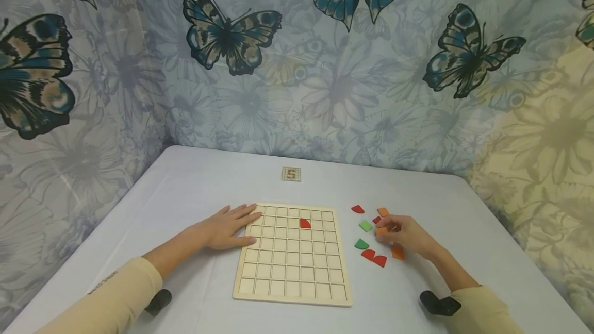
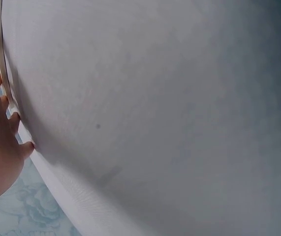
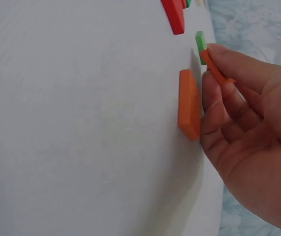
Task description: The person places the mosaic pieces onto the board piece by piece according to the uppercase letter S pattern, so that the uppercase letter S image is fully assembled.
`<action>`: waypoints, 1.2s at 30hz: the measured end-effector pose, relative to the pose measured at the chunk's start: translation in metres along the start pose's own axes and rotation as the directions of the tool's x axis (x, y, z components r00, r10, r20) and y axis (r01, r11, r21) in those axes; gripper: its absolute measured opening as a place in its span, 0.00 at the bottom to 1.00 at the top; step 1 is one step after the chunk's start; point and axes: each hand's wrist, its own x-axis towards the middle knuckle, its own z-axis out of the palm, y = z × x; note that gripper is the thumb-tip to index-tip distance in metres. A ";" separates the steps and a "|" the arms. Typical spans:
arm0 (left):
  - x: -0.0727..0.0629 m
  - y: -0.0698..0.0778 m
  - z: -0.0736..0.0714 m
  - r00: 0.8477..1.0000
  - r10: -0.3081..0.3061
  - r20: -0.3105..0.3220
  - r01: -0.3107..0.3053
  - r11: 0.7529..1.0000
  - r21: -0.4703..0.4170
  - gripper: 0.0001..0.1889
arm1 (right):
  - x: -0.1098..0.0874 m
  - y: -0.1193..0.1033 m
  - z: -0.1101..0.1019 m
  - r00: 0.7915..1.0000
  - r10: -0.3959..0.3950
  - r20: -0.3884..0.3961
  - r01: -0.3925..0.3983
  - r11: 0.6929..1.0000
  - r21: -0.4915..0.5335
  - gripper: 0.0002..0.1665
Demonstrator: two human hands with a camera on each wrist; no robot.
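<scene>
My left hand [image 1: 227, 228] rests with spread, straight fingers on the left edge of a pale wooden grid board [image 1: 292, 304]. One red quarter-circle tile [image 1: 304, 223] sits in a cell of the board's upper part. To the right of the board, my right hand [image 1: 408, 233] pinches an orange tile [image 3: 214, 67] between thumb and fingers. Another orange tile [image 3: 189, 105] lies on the table just below that hand. Around it are a light green square tile [image 1: 365, 226], a dark green quarter-circle tile [image 1: 361, 244] and several red tiles [image 1: 379, 261].
A small patterned card [image 1: 291, 174] lies on the white table [image 1: 199, 169] behind the board. Farther up, one more orange tile [image 1: 382, 212] and a red tile [image 1: 358, 209] lie apart. Butterfly-patterned cloth [image 1: 297, 107] stands behind the table.
</scene>
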 end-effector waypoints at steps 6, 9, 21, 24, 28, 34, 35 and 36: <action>-0.001 0.001 0.001 1.000 0.001 -0.004 -0.001 1.000 -0.008 0.40 | 0.003 -0.009 0.001 0.997 0.079 -0.017 -0.079 0.996 0.028 0.22; 0.000 0.000 0.002 1.000 0.000 -0.006 0.000 1.000 -0.009 0.40 | 0.007 -0.015 0.003 0.994 0.103 -0.031 -0.102 0.995 0.022 0.27; 0.000 0.000 0.001 1.000 -0.004 -0.005 0.004 1.000 -0.003 0.40 | 0.018 -0.044 0.016 0.986 0.166 0.023 -0.168 0.978 0.124 0.30; 0.000 -0.001 0.001 1.000 -0.004 -0.004 0.004 1.000 0.000 0.41 | 0.020 -0.050 0.021 0.985 0.164 0.049 -0.169 0.975 0.146 0.30; 0.000 -0.002 0.001 1.000 -0.004 -0.002 0.004 1.000 0.009 0.41 | 0.025 -0.058 0.028 0.983 0.167 0.077 -0.179 0.964 0.194 0.27; 0.000 -0.001 0.001 1.000 -0.006 0.004 0.006 1.000 0.011 0.41 | 0.031 -0.069 0.039 0.982 0.152 0.109 -0.176 0.948 0.267 0.24; 0.000 -0.001 0.000 1.000 -0.005 0.003 0.005 1.000 0.012 0.41 | 0.032 -0.071 0.041 0.983 0.146 0.114 -0.173 0.943 0.284 0.23; 0.000 -0.001 0.000 1.000 -0.004 0.001 0.004 1.000 0.014 0.41 | 0.033 -0.073 0.042 0.983 0.141 0.119 -0.171 0.939 0.298 0.22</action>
